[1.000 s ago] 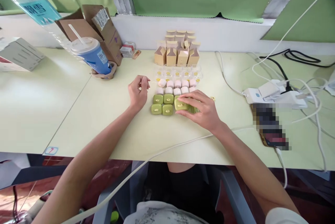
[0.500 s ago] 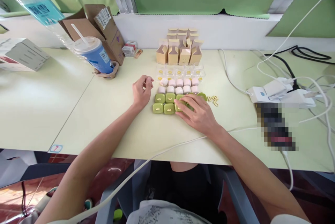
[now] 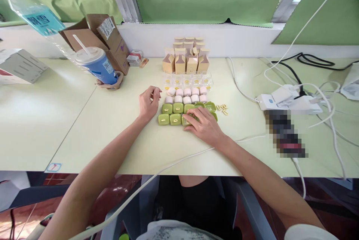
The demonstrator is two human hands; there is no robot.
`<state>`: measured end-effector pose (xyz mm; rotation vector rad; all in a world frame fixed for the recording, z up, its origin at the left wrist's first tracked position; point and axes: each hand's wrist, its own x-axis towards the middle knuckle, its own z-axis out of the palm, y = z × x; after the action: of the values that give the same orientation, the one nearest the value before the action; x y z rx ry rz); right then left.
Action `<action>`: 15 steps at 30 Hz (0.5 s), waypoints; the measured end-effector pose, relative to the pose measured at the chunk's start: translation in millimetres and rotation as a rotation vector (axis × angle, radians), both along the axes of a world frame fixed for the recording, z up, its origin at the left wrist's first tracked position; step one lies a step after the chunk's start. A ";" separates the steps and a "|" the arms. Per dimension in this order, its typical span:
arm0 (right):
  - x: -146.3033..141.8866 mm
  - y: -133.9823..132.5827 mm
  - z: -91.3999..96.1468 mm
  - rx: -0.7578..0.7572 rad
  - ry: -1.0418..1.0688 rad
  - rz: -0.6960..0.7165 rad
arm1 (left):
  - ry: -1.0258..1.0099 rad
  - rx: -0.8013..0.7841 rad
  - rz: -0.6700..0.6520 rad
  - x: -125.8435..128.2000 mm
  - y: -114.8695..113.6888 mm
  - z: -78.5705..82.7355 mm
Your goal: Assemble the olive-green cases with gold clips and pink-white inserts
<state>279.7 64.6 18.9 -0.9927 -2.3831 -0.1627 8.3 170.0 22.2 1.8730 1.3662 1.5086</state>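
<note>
Near the middle of the table, small square green cases (image 3: 175,119) stand in two rows, each closed one with a little yellow loop on its lid. My right hand (image 3: 206,126) has its thumb and fingers closed around a green case (image 3: 184,120) in the front row. Behind and beside its knuckles, open green cases (image 3: 210,106) are partly covered. My left hand (image 3: 149,102) rests left of the rows, fingers loosely curled in, with nothing seen in it. Two rows of pale pink rounded pieces (image 3: 187,92) lie just behind the green ones. Several loose yellow loops (image 3: 223,108) lie to the right.
Clear plastic trays (image 3: 186,79) and open yellow cartons (image 3: 180,64) stand farther back. At left are a blue cup (image 3: 101,68), a cardboard box (image 3: 116,45) and a tilted bottle (image 3: 42,19). A power strip (image 3: 276,101), a phone (image 3: 286,133) and a white cable (image 3: 179,160) occupy the right and front.
The whole view has shifted a little. My right fingers have settled lower around the front-row green case, and more of the open cases shows behind the hand. My left hand stays curled.
</note>
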 end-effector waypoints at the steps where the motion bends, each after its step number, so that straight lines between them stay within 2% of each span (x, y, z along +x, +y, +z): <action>1: 1.1 0.8 0.8 0.001 -0.007 0.012 | 0.000 0.002 -0.003 0.2 -0.4 0.7; 4: 14.4 7.0 10.1 0.057 0.045 0.062 | -0.003 0.005 -0.001 0.9 -1.3 1.9; 5: 23.2 10.2 15.8 0.079 0.102 0.031 | -0.005 0.004 0.002 1.2 -1.5 1.8; 6: 34.1 13.6 22.5 0.084 0.169 -0.047 | -0.007 0.003 0.005 1.6 -1.6 1.4; 7: 46.5 17.1 29.9 0.070 0.244 -0.182 | -0.009 0.002 0.005 1.9 -1.4 0.7; 9: 72.9 23.0 44.6 -0.089 0.261 -0.546 | -0.009 -0.001 0.002 1.6 0.1 -1.0; 11: 95.7 26.4 56.1 -0.390 0.117 -0.765 | -0.006 -0.002 -0.002 -0.5 2.6 -1.3; 13: 110.2 27.0 61.8 -0.619 0.004 -0.831 | 0.000 0.026 0.012 -3.5 3.7 3.1; 15: 116.6 25.7 62.3 -0.726 0.001 -0.805 | 0.033 0.134 0.035 -3.9 -1.3 14.0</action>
<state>396.3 90.3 81.2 -2.2387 -1.9040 0.4466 4.5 168.8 36.2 1.9716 1.3501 1.6299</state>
